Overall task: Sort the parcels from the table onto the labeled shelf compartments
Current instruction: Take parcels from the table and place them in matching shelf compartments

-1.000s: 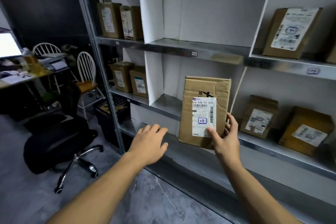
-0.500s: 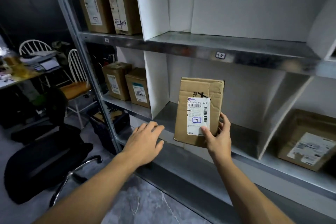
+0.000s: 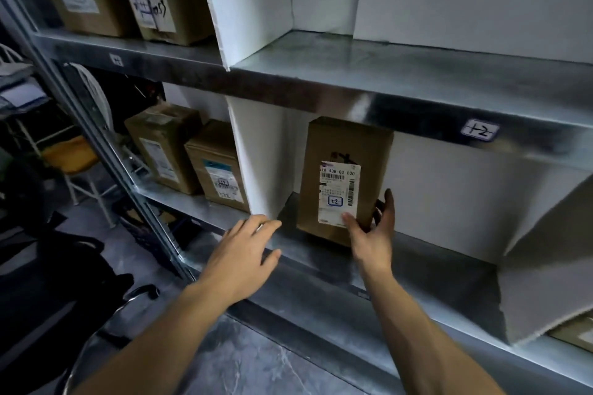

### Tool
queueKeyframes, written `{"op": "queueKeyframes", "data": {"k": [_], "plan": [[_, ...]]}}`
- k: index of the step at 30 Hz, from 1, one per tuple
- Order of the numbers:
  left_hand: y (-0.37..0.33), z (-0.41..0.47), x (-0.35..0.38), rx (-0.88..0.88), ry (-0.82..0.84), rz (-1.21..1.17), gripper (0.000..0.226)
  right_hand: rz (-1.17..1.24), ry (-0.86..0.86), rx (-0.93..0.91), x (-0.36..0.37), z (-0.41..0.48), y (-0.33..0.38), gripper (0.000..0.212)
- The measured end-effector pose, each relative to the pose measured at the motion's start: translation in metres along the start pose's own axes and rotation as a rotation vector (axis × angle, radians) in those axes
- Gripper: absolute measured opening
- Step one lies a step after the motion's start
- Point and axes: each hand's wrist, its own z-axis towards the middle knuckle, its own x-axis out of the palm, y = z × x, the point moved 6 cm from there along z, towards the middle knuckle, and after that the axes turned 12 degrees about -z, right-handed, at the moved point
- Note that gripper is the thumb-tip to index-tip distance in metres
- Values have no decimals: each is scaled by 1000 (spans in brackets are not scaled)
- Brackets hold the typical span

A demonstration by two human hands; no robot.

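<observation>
The right hand (image 3: 372,234) grips the parcel (image 3: 345,151) at its lower right corner, thumb on the white shipping label, fingers round the side; the left hand (image 3: 244,250) hovers flat and relaxed, holding nothing, near the front of the shelf (image 3: 449,272). The parcel stands upright in the lower middle compartment, just beside the white divider (image 3: 256,154); whether its base touches the shelf I cannot tell. Risk 1: the box is tall, narrow and held by 1 corner, so letting go before it sits flat would likely tip it forward. Risk 2: the handwritten tag (image 3: 479,131) sits on the shelf edge above; misreading which level it marks would misfile the parcel.
</observation>
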Motion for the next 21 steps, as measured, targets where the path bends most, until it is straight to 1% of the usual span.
{"op": "queueKeyframes", "data": {"k": [2, 7, 11, 15, 21], "plan": [[13, 10, 3, 7, 17, -37, 52, -33, 14, 6, 11, 1, -10, 95], [30, 26, 13, 71, 74, -119, 53, -46, 45, 42, 21, -6, -36, 87], [41, 36, 18, 128, 114, -174, 52, -70, 42, 70, 23, -9, -41, 86], [44, 34, 23, 185, 176, -213, 52, -125, -13, 110, 23, -15, -45, 88], [59, 31, 19, 230, 232, -222, 53, -154, -91, 183, 30, -20, -47, 84]]}}
